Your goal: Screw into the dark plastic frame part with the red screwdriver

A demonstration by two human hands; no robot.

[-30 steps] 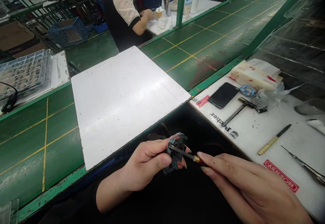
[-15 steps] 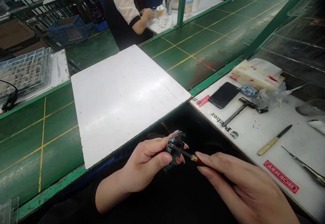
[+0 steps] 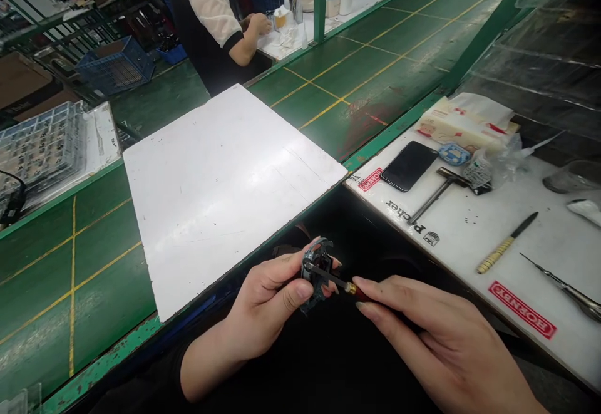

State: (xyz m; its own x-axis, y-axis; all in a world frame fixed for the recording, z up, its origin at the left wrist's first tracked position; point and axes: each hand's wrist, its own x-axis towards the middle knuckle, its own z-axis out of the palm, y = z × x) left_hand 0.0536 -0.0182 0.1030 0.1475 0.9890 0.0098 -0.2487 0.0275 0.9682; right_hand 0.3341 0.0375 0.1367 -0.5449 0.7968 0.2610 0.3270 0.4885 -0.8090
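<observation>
From my remote feed I've got the left hand [image 3: 265, 310] pinching a dark, open-framed mechanical part [image 3: 318, 274] between thumb and fingers, just off the near edge of the white board [image 3: 225, 195]. The right hand [image 3: 436, 345] is closed around a red-handled screwdriver [image 3: 357, 291], its brass collar showing and its shaft lying across the part, touching it; can't tell exactly where the tip lands. Right of the board, a white tabletop [image 3: 469, 242] carries a black smartphone [image 3: 408, 165], a T-handled tool [image 3: 436, 193], a striped-handle craft knife [image 3: 504, 251] and a tissue pack [image 3: 464, 129]. Beyond the board, a co-worker [image 3: 206, 19] sits working, hands together over a small white-topped bench [image 3: 282, 51].
</observation>
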